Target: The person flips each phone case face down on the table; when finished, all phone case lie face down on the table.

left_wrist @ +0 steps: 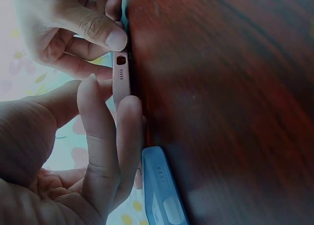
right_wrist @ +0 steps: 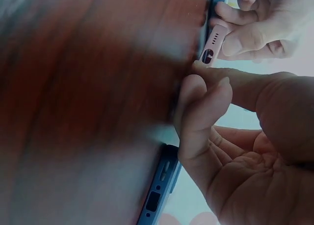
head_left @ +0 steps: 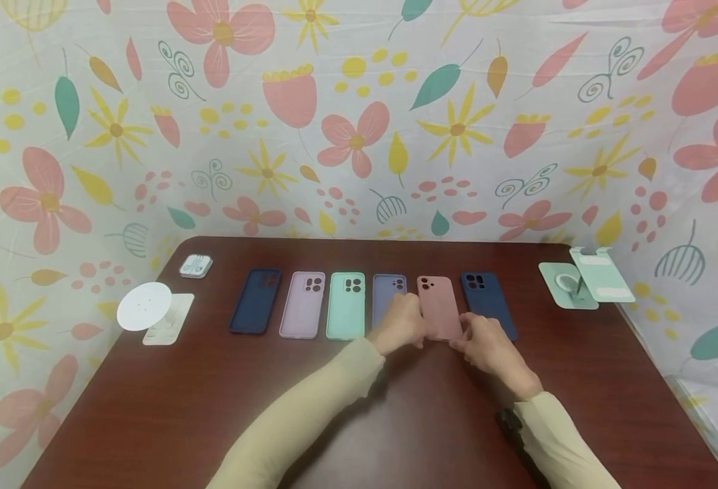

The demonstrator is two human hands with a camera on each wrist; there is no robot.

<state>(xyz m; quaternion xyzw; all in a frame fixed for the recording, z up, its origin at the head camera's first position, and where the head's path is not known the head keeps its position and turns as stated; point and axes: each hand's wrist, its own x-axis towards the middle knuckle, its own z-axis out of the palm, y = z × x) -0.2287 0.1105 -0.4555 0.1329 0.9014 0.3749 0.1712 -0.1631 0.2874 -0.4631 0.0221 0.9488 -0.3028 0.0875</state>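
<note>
Left of the green stand (head_left: pixel 606 278), a pink case (head_left: pixel 440 305) lies on the desk (head_left: pixel 432 424). The left hand (head_left: pixel 401 321) and right hand (head_left: pixel 488 344) pinch its near corners with their fingers (left_wrist: pixel 130 119), I think lining it up. Next needs a gentle letting go.

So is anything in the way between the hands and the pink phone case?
Nothing visible is: the left hand and right hand both grip the pink phone case at its near end. The navy case on its right lies beside it, not between.
</note>
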